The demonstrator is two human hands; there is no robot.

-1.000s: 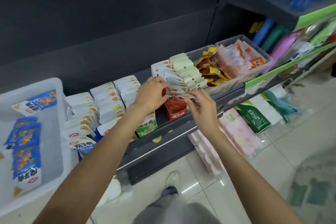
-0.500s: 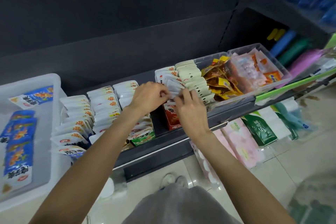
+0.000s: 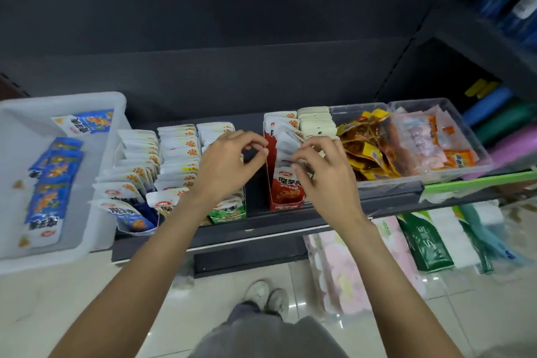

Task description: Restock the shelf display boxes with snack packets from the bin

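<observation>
Pale floor tiles are filling the bottom of the frame beneath me; at centre, my right hand is pinching packets in the red display box, my left hand is pinching its wall, and the white bin is sitting at the left.

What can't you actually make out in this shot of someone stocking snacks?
Head view only:
- Green display box: mostly behind the left hand and forearm.
- Red display box: whether the right hand pinches a packet, its fingers cover that.
- White bin: cut off by the left edge.
- Packet lettering: too small and blurred.
</observation>
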